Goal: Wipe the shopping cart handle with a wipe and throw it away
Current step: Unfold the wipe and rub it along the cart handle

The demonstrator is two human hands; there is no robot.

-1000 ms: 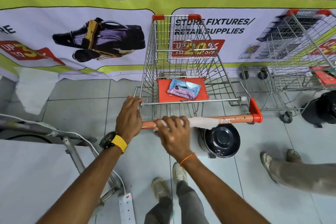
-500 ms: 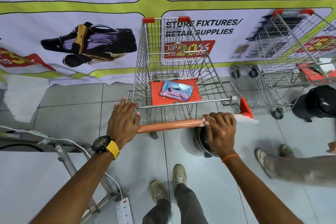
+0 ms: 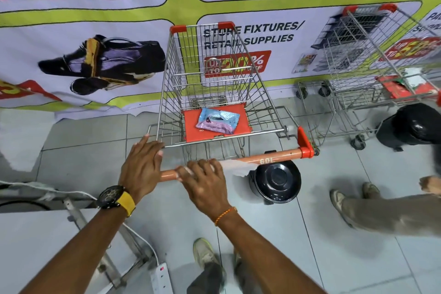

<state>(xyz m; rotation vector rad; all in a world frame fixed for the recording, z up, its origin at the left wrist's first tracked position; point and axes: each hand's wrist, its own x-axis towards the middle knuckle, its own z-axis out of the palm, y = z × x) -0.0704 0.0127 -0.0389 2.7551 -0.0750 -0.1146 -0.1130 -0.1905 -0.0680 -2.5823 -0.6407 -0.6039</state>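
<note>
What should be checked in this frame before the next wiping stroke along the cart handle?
1. Wipe in contact with the orange handle: ok, it drapes over the bar beside the right hand.
2. Right hand gripping the wipe on the bar: ok, fingers curl over it.
3. Left hand steadying the cart: ok, it rests on the left end of the handle.
4. Right stretch of the handle free of obstacles: ok, bare up to the red end cap.
5. Black bin for disposal: ok for reach, just below the handle; whether its lid opens, cannot tell.
6. Handle clean: cannot tell.
</note>
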